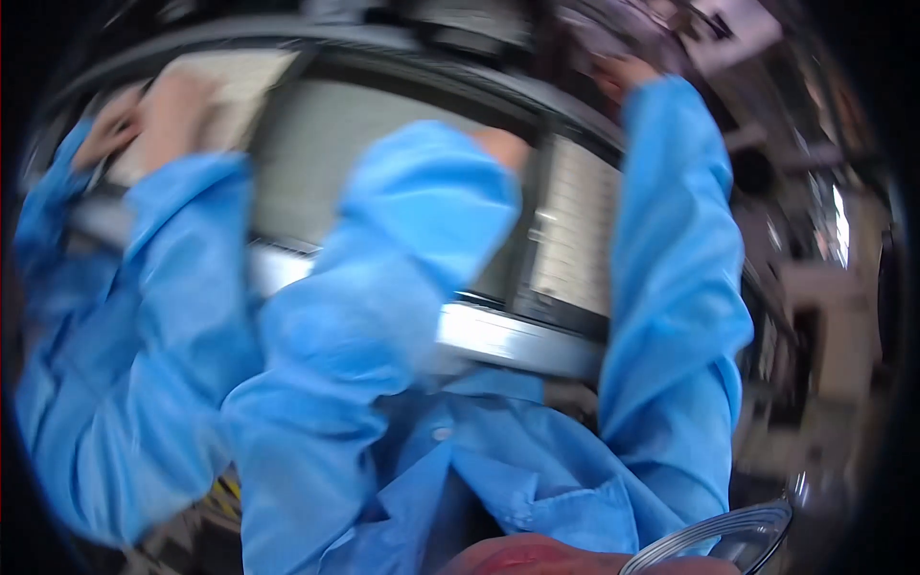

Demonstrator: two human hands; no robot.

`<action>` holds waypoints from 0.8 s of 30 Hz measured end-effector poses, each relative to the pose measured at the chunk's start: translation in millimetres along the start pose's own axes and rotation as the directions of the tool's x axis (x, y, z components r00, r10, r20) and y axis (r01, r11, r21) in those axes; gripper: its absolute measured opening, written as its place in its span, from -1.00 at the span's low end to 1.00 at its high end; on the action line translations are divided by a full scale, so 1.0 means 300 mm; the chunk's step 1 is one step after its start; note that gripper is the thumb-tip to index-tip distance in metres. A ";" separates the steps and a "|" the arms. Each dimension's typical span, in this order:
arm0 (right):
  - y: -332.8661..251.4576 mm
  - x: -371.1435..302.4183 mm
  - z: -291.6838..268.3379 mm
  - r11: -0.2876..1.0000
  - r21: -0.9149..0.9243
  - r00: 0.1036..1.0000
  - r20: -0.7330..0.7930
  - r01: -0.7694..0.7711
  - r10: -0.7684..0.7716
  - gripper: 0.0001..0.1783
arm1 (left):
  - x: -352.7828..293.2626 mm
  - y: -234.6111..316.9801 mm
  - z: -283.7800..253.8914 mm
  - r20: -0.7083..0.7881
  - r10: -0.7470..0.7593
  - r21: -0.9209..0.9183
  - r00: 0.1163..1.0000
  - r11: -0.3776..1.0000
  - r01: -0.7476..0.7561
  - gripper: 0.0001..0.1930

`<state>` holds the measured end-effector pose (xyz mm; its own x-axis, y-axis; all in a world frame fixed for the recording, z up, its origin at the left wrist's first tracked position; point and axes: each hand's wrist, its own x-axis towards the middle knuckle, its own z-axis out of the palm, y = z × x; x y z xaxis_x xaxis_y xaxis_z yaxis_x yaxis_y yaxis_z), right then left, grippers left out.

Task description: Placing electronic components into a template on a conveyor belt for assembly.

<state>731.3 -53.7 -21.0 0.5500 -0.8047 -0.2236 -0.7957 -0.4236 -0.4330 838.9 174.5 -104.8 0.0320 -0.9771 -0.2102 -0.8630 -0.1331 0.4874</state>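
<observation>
My left hand (502,148) shows only in part past the blue sleeve cuff, over the grey work surface (321,144) near a dark crossbar (537,206). Its fingers are hidden, and I cannot make out anything in them. Farther to the right, my right hand (625,73) reaches beyond the far edge, among dark things. Motion smears its fingers, so its hold does not show. Between my arms lies a pale panel with a grid pattern (577,225), set in a dark frame and partly covered by my right sleeve.
At the left a co-worker in blue sleeves has both hands (177,107) at another pale panel (251,91). A shiny metal rail (517,340) runs along the near edge. Dark equipment stands along the far side; blurred shelving or machinery fills the right.
</observation>
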 end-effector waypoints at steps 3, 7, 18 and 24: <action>0.090 -0.139 -0.056 0.900 0.418 0.969 -0.149 -0.120 0.198 -0.51 | 0.032 0.046 0.023 -0.326 -0.001 -0.085 0.945 0.996 -0.029 -0.80; 0.120 -0.409 -0.142 0.909 0.389 0.985 -0.027 -0.147 0.171 -0.11 | 0.030 0.102 -0.032 -0.493 -0.048 -0.405 0.869 0.897 -0.180 -0.79; -0.014 -0.995 0.285 0.881 0.391 0.962 -0.167 0.266 -0.217 -0.27 | -0.071 0.203 -0.023 -0.126 0.151 -0.965 0.980 0.209 -0.156 -0.80; 0.030 -0.960 0.320 0.798 0.537 0.954 -0.255 0.273 -0.154 -0.32 | -0.071 0.220 0.004 -0.112 0.258 -0.980 0.960 0.133 -0.150 -0.81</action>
<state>590.1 214.3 -44.3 0.5828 -0.8090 0.0764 -0.3491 -0.3342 -0.8755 780.7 186.7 -69.2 -0.1351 -0.9907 0.0191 0.3746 -0.0332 0.9266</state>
